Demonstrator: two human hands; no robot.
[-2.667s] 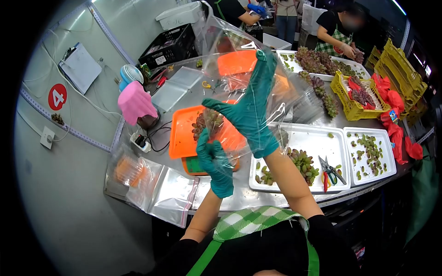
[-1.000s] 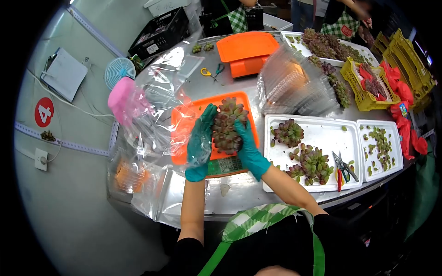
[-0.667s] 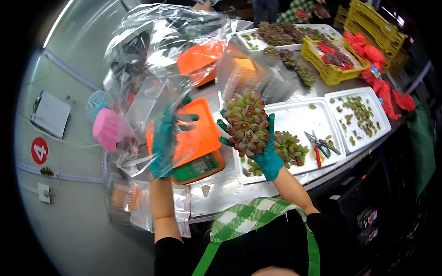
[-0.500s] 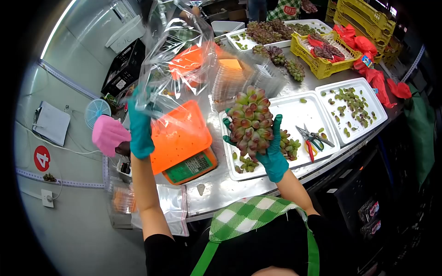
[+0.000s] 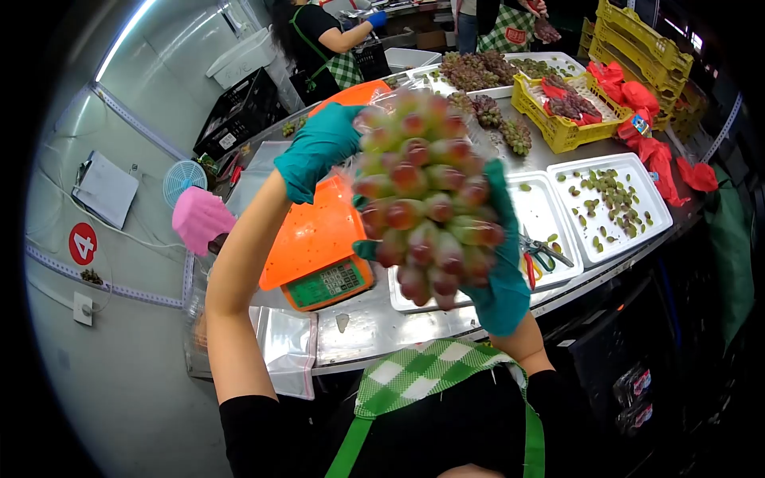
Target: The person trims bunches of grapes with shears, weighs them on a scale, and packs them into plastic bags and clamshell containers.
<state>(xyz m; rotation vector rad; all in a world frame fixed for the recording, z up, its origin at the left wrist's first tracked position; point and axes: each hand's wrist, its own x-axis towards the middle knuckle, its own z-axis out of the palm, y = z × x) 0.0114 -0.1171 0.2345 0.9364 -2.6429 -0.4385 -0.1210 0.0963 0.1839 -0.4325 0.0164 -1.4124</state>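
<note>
A large bunch of red-green grapes (image 5: 422, 211) is held up close in front of me, slightly blurred. My right hand (image 5: 502, 279), in a teal glove, supports it from behind and the right side, with a fingertip showing at its left edge. My left hand (image 5: 323, 151), also gloved in teal, is at the bunch's upper left, fingers bent and closed. Clear crinkled plastic (image 5: 382, 99) shows beside those fingers, mostly hidden by the grapes. Beneath my left arm stands a scale with an orange pan (image 5: 311, 243) and a green display.
White trays hold loose grapes (image 5: 610, 203) and scissors (image 5: 546, 248). A yellow crate (image 5: 570, 131) with grapes stands at the back right, near red plastic bags (image 5: 653, 163). A pink cover (image 5: 201, 221) and a blue fan (image 5: 184, 183) are left. Other people work behind the table.
My left hand has come right, to the bunch, and the clear bag it held up high has come down with it. The grapes have risen closer to the camera.
</note>
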